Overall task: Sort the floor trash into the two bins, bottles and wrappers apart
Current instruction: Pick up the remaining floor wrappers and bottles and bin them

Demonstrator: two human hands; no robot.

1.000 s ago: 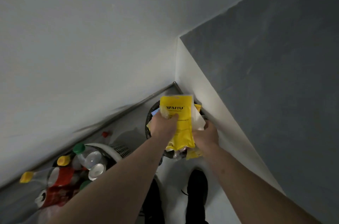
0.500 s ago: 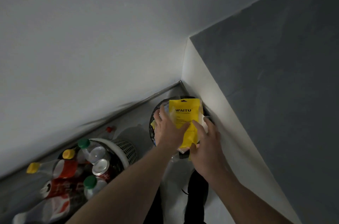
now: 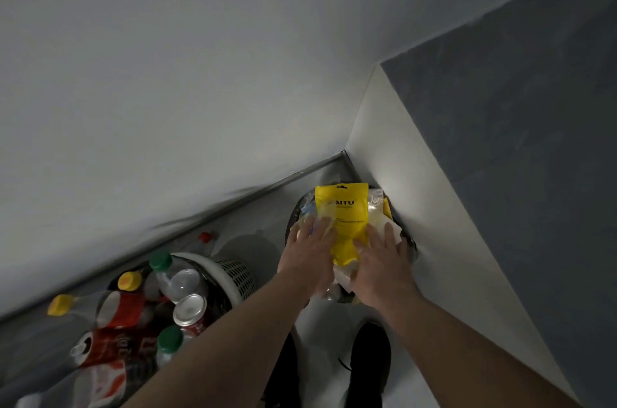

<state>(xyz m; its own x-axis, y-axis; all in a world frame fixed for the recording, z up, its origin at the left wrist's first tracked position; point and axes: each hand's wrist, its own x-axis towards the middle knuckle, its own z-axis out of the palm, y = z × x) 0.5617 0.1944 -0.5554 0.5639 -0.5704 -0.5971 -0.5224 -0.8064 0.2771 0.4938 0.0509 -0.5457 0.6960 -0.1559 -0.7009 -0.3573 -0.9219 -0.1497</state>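
Observation:
A yellow wrapper pouch (image 3: pixel 345 217) lies on top of the heap in the dark bin (image 3: pixel 410 238) standing in the wall corner. My left hand (image 3: pixel 309 252) presses flat on the wrappers at the pouch's left edge, fingers straight. On the pouch's lower right my right hand (image 3: pixel 384 260) presses down too, fingers spread over white paper (image 3: pixel 394 230). To the left, the white lattice bin (image 3: pixel 233 272) holds several bottles and cans, among them a green-capped bottle (image 3: pixel 173 274) and a red can (image 3: pixel 191 312).
A yellow-capped bottle (image 3: pixel 83 302) and red-labelled bottles (image 3: pixel 110 346) pile at the white bin's left side. A red-capped bottle (image 3: pixel 205 237) lies by the baseboard behind it. My black shoes (image 3: pixel 369 361) stand on the pale floor below the dark bin. Walls close in behind and right.
Both hands have let go of the yellow pouch and flattened out on it, pushing it and the other wrappers down into the corner bin.

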